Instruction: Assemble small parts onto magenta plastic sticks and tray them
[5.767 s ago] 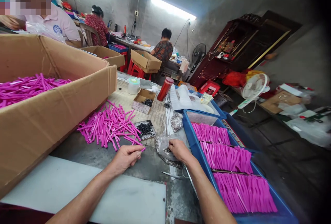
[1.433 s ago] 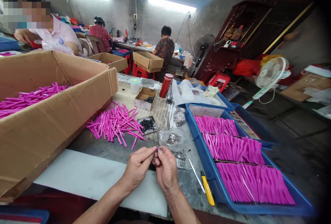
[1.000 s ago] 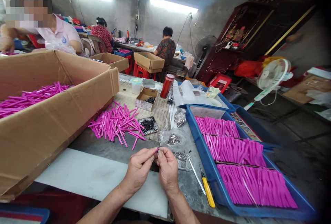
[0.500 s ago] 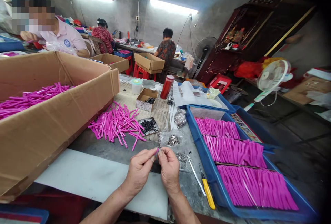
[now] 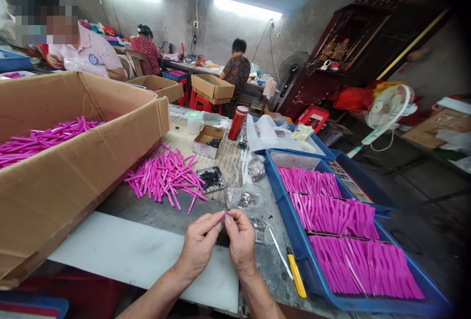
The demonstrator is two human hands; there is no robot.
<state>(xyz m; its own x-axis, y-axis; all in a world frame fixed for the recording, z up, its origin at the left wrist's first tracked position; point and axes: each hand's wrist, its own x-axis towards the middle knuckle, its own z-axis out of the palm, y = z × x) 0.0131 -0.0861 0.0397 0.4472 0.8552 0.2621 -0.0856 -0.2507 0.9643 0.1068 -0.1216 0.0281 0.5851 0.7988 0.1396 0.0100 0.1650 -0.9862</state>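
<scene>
Held up over the near part of the table, my left hand (image 5: pixel 199 243) and my right hand (image 5: pixel 241 240) meet fingertip to fingertip. Both pinch a small magenta plastic strip (image 5: pixel 225 214); only a bit of it shows between the fingers, the rest hidden. Beyond my hands lies a loose pile of magenta strips (image 5: pixel 164 176). Small black parts (image 5: pixel 210 178) fill a shallow tray right of that pile. Small silver metal pieces (image 5: pixel 246 199) rest on a clear plastic bag just past my right hand.
A large cardboard box (image 5: pixel 84 162) with more strips stands at left. On the right, a blue bin (image 5: pixel 305 265) holds rows of strips, with a yellow-handled screwdriver (image 5: pixel 296 275) beside it. A red flask (image 5: pixel 238 123) stands behind. A white board (image 5: pixel 147 260) lies beneath my forearms. Co-workers sit farther back.
My hands keep their pinch in almost the same place. At the far left, a co-worker's raised hand has come down and the head has shifted slightly.
</scene>
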